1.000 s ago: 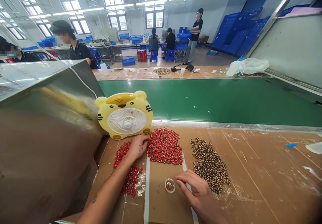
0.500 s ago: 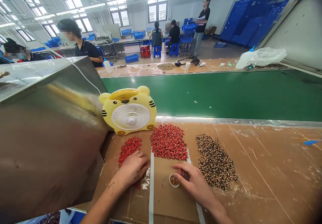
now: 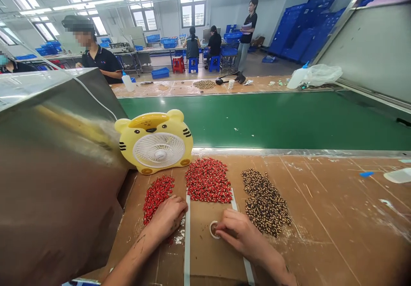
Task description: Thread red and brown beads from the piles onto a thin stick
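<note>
The right hand (image 3: 239,231) has closed in on the small round cup (image 3: 213,229) since the last look, its fingers (image 3: 224,225) now curled against the cup's right side and hiding part of it; whether they grip the rim or pinch something inside, I cannot tell from this angle. The left hand (image 3: 168,217) lies palm down at the foot of the smaller red heap (image 3: 157,198), its fingers (image 3: 180,207) loosely curved with nothing visibly held, though a few pieces could be hidden beneath them. The cup stands on the brown cardboard of the desk (image 3: 321,209), just right of a white tape strip (image 3: 187,243), below the larger red heap (image 3: 208,180) and near the dark-and-tan heap (image 3: 265,202). The pieces look like beads, perhaps seeds; they are too small to be sure. A knock from the right hand could tip the light cup and spill it, and a sweep of the left could push red pieces across the tape into the next heap. The yellow tiger-shaped fan (image 3: 156,141) beside them might also stir loose bits if running. Counted: two hands, one cup, three heaps, one fan; the pieces are far too many to count.
</note>
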